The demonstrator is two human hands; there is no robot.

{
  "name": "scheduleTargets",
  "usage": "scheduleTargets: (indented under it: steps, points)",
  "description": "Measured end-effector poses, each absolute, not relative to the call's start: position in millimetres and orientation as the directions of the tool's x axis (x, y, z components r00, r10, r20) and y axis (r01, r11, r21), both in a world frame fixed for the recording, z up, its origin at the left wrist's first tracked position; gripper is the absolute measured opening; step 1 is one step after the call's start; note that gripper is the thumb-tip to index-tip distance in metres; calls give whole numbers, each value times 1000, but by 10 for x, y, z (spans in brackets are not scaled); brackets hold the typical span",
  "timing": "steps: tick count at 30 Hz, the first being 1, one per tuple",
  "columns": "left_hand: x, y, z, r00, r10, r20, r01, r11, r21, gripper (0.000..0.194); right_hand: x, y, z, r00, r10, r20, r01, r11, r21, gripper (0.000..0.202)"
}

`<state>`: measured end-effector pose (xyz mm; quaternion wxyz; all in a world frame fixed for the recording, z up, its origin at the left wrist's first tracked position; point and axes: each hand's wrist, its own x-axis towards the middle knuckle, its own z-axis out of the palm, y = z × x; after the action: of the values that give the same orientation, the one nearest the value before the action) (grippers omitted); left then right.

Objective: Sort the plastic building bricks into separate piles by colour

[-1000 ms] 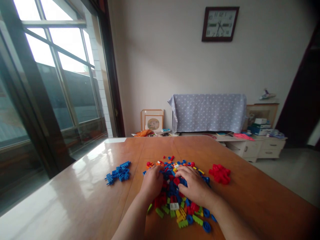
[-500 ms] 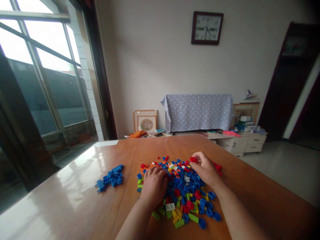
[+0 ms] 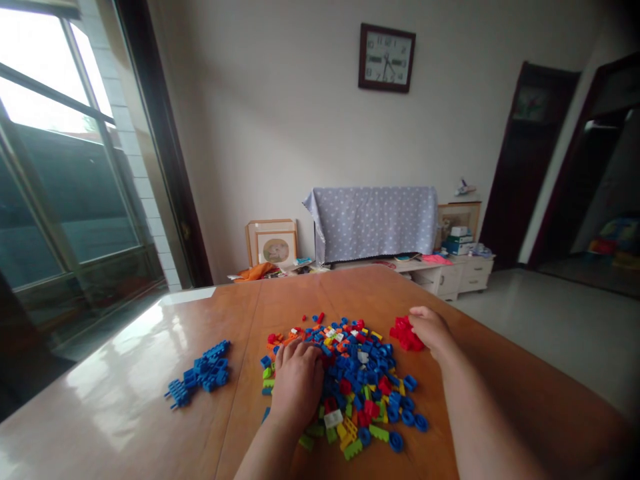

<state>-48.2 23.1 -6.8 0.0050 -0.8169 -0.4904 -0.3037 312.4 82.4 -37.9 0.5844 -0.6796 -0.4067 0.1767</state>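
Observation:
A mixed heap of plastic building bricks [image 3: 357,373], mostly blue with red, green, yellow, orange and white ones, lies on the wooden table. My left hand [image 3: 297,373] rests on the heap's left side, its fingers curled down and together. What lies under those fingers is hidden; a bit of red shows beside the thumb. Right of the heap is a small pile of red bricks [image 3: 406,335]. Over its right edge, my right hand [image 3: 433,330] has its fingers pinched, with red at the fingertips, where the held brick blends into the pile.
A separate group of blue bricks [image 3: 203,373] sits on the left part of the table [image 3: 150,420]. A few small loose pieces [image 3: 315,318] lie behind the heap. Beyond the far edge stands a low white cabinet [image 3: 460,277] with a cloth-covered object [image 3: 373,223].
My right hand has carried a red brick rightward from the heap to the red pile. My left hand stays on the heap. The view has turned a little to the right.

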Motion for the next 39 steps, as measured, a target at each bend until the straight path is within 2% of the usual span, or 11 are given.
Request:
scheduleTargets:
  steps: [5, 8, 15, 20, 23, 26, 30, 32, 35, 37, 39]
  points:
    - [-478, 211, -37, 335, 784, 523, 793, -534, 293, 22, 3018, 796, -297, 653, 713, 256, 309, 58, -949, 42]
    - [-478, 205, -26, 307, 795, 524, 795, -517, 319, 23, 2819, 762, -236, 591, 758, 278, 298, 115, -948, 38]
    - [-470, 195, -11, 240, 794, 558, 778, -501, 379, 23, 2079, 493, -59, 165, 925, 342, 341, 272, -900, 31]
    - [-394, 152, 49, 255, 766, 590, 745, -544, 384, 24, 1706, 222, 75, -157, 907, 390, 321, 420, -849, 35]
    - [-336, 128, 65, 277, 753, 597, 712, -578, 398, 25, 1606, 145, 104, -261, 881, 395, 335, 467, -819, 39]
    - [-286, 112, 62, 289, 759, 583, 670, -595, 444, 27, 1560, 124, 101, -307, 863, 402, 310, 490, -815, 30]
    - [-261, 97, 60, 318, 763, 562, 621, -616, 484, 27, 1673, 219, 34, -282, 887, 365, 327, 447, -833, 19]
    - [-279, 102, 60, 305, 765, 567, 618, -612, 493, 27, 1869, 344, -32, -186, 920, 346, 394, 392, -831, 19]
    - [-339, 140, 53, 256, 768, 587, 639, -590, 493, 27, 2306, 564, -148, 178, 925, 336, 476, 218, -852, 21]
    - [-386, 178, 43, 231, 766, 600, 651, -580, 489, 27, 2596, 662, -215, 419, 861, 288, 465, 69, -883, 23]
    - [-423, 211, 33, 215, 765, 606, 656, -573, 491, 27, 2805, 695, -259, 488, 831, 265, 452, 19, -892, 26]
